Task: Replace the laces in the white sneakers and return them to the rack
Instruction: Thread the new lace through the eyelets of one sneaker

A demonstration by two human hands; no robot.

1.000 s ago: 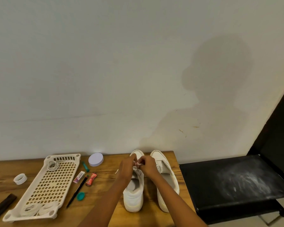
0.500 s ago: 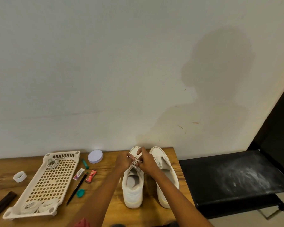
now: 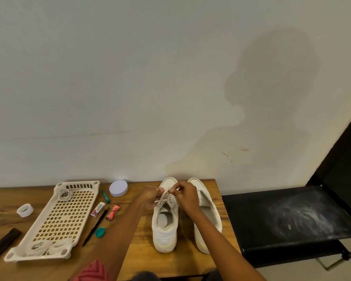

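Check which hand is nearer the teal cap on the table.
Left. The left hand pinches a lace over the left sneaker, up and right of the teal cap. The right hand is farther right, beyond it.

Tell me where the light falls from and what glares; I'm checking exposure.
Head view: light from behind the person throws their shadow onto the wall; a bright glint sits above the round lid; the black bench shows pale sheen.

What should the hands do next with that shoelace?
Probably pull the lace ends snug. The left hand and right hand each pinch an end above the left sneaker, and the lace looks loose across its eyelets.
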